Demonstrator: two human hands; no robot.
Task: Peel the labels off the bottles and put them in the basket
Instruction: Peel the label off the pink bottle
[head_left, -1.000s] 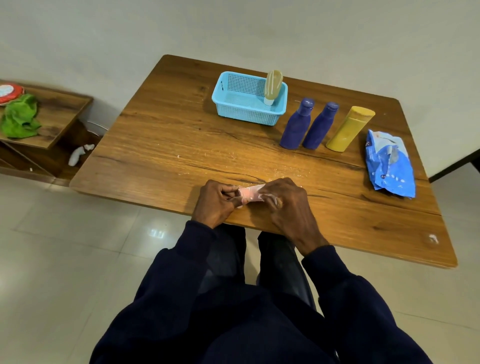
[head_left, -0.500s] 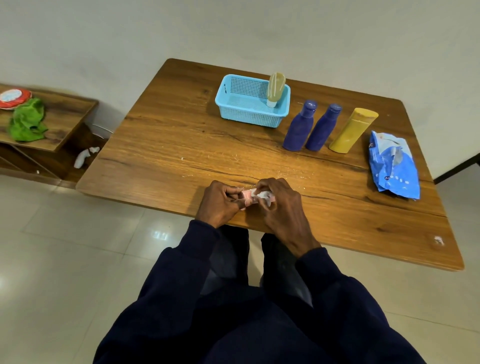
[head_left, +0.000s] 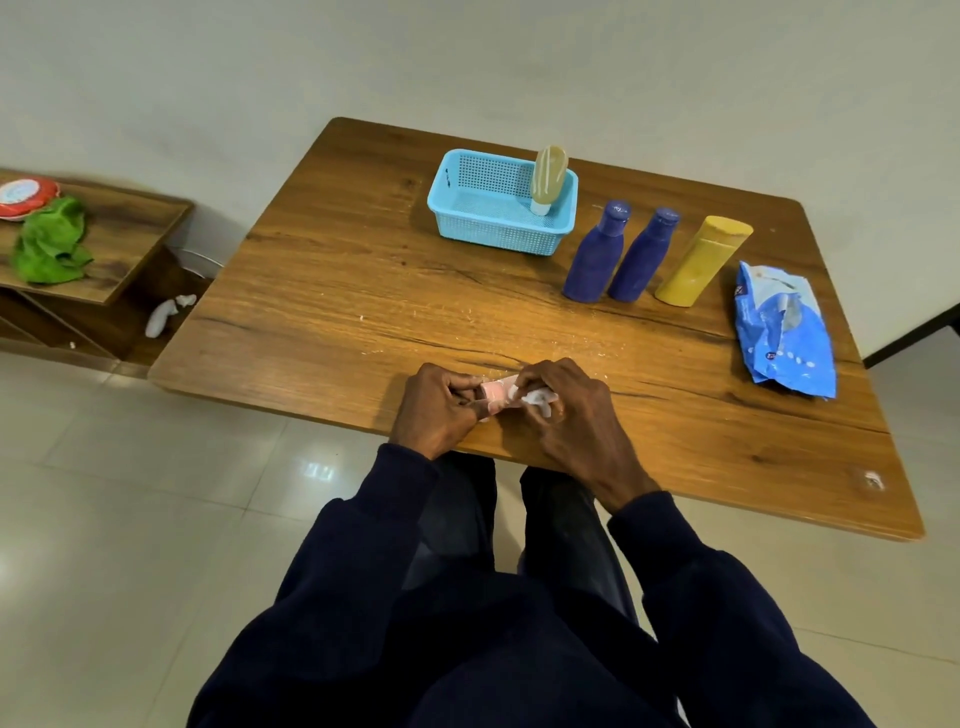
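At the table's near edge my left hand (head_left: 439, 408) grips a small pink bottle (head_left: 496, 395), most of it hidden by my fingers. My right hand (head_left: 569, 415) pinches a crumpled white piece of label (head_left: 537, 399) at the bottle's right end. A light blue basket (head_left: 467, 218) stands at the back of the table with a beige bottle (head_left: 548, 176) upside down in its right corner. To the basket's right stand two dark blue bottles (head_left: 595, 257) (head_left: 644, 254) and a yellow bottle (head_left: 698, 262).
A crumpled blue plastic packet (head_left: 784, 332) lies at the table's right side. The wooden table (head_left: 337, 291) has small white scraps near its middle. A low wooden shelf (head_left: 119, 234) at the left holds a green cloth (head_left: 49, 244) and a red lid (head_left: 23, 195).
The white label has bunched up under my right fingers and less of the pink bottle shows. Both hands stay at the near edge.
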